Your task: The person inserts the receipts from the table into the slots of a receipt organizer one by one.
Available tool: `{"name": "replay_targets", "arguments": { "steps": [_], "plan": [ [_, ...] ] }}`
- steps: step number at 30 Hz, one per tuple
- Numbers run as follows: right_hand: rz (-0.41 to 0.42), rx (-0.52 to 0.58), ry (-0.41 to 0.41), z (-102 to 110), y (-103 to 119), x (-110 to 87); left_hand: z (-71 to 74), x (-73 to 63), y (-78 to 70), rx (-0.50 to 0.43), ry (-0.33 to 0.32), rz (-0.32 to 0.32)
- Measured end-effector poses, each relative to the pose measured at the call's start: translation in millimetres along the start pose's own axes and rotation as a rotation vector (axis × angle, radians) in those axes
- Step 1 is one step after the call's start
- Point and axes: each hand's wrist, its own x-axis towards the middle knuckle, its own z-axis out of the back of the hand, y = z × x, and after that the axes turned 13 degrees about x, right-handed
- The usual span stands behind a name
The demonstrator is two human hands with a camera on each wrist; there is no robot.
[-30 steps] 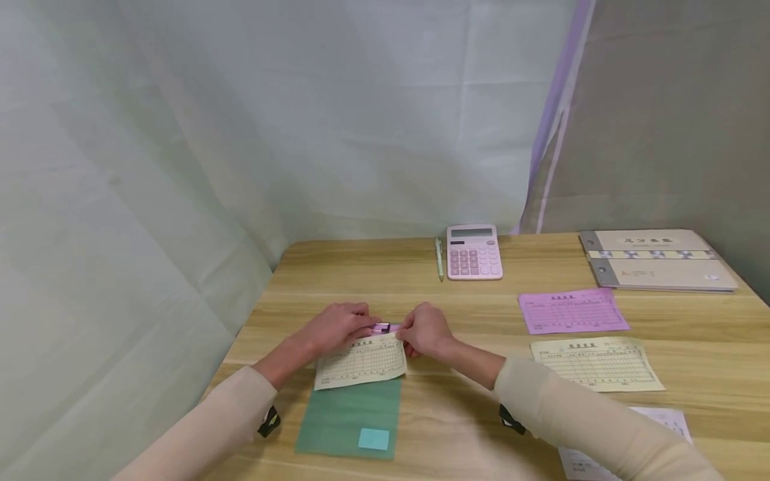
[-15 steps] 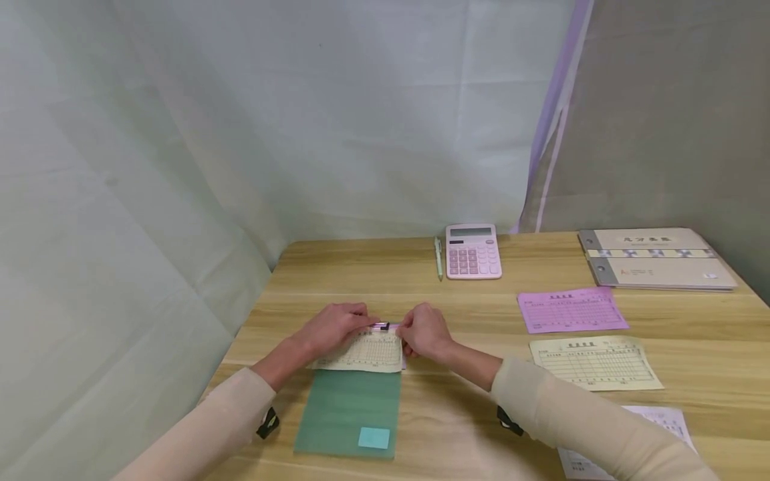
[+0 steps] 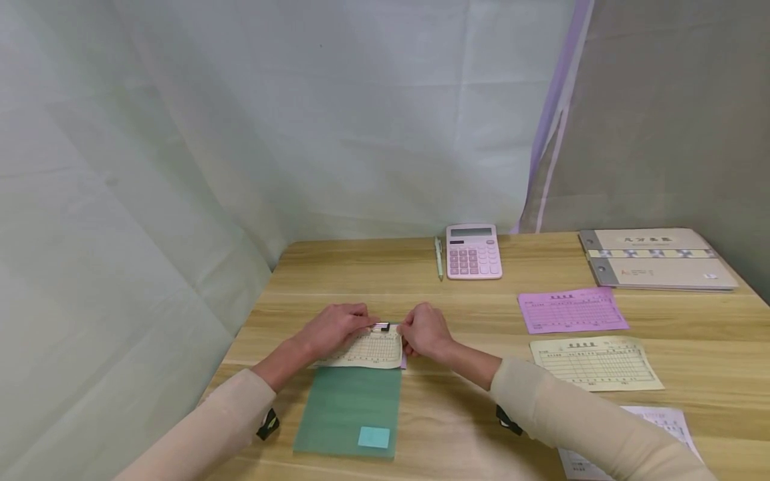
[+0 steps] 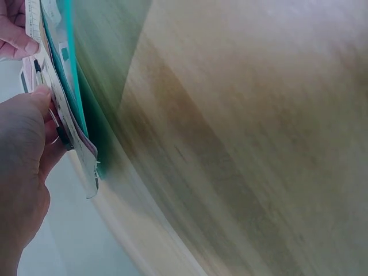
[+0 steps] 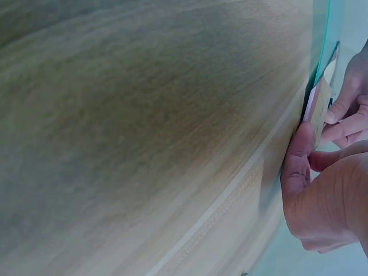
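Yellow slip [image 3: 375,350], lower centre of frame, now reaches less far down over green board [image 3: 349,411]; left hand [image 3: 339,328] grips clip [image 3: 382,327], right hand [image 3: 427,331] pinches slip's corner, probably keeping edge aligned.

Soft, diffuse light with faint shadows on the tabletop [image 3: 325,267], both wrist views hazy and blurry

Office-type bookkeeping station within a cloth-hung enclosure. Wood-grain desk [image 3: 337,274], backed by pale sheeting [image 3: 361,120]; grey sheeting [image 3: 668,120] at right. Office stock: pink calculator [image 3: 474,252] and slim pen [image 3: 438,258], side by side at middle of far edge; account book [image 3: 658,259], far right corner; gridded forms toward right edge, one purple form [image 3: 573,310], one cream form [image 3: 597,363], one whitish form [image 3: 580,465]; green folder [image 3: 349,401], towards near left corner.
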Motion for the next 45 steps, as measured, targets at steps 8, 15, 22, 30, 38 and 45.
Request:
{"name": "replay_targets", "arguments": {
  "steps": [8, 15, 22, 30, 38, 45],
  "plan": [
    [-0.009, 0.019, 0.014, 2.7, -0.5, 1.2, -1.0, 0.2, 0.2, -0.032, -0.018, -0.005],
    [0.074, -0.086, 0.023, 7.1, -0.6, 3.7, -0.7, 1.9, 0.0, -0.036, -0.001, 0.011],
    [0.089, -0.076, 0.081, 7.7, 1.3, 6.3, 0.4, 3.1, -0.3, -0.016, 0.019, 0.022],
    [0.09, -0.085, 0.021, 0.9, -0.7, 4.9, 0.1, -0.2, -1.3, -0.015, -0.002, -0.003],
    [0.102, -0.09, -0.04, -3.1, -2.7, 4.8, -1.6, -0.7, -0.2, -0.014, -0.029, -0.025],
    [0.126, -0.124, -0.071, -5.3, -5.5, 6.6, 0.1, -1.3, -0.8, -0.01, -0.044, -0.031]
  ]
}}
